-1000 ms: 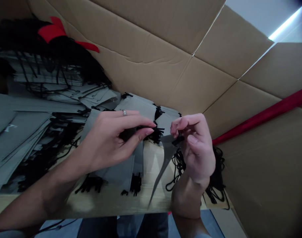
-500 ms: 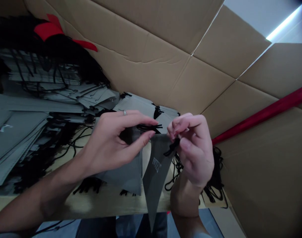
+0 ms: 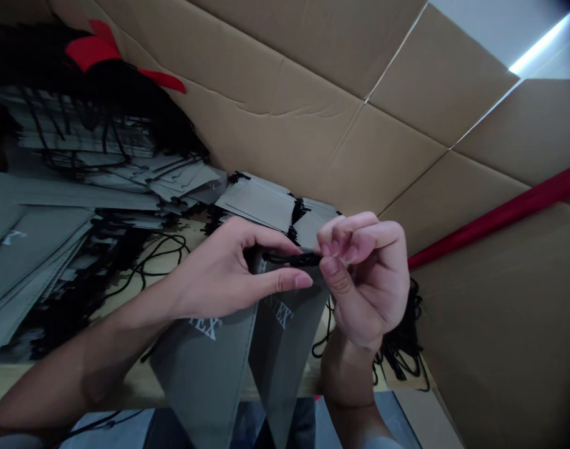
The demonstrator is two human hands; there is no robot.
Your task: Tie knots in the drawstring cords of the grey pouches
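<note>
My left hand (image 3: 224,274) is closed, pinching the tops of two grey drawstring pouches (image 3: 210,368) with white lettering that hang down over the table edge. My right hand (image 3: 364,274) is closed too, its thumb and fingertips pinched on the black drawstring cord (image 3: 289,257) stretched between both hands at the pouch tops. The second pouch (image 3: 285,349) hangs just right of the first.
Stacks of flat grey pouches (image 3: 42,237) with black cords cover the table's left and back. More pouches (image 3: 259,202) lie behind my hands. Loose black cords (image 3: 401,349) pile at the right. Cardboard walls (image 3: 313,93) enclose the space; a red bar (image 3: 500,215) crosses the right.
Both hands lifted the pouches and drew together. The pouches turned to hang face-on, showing their lettering. My right hand shifted its pinch onto the cord at the top.
</note>
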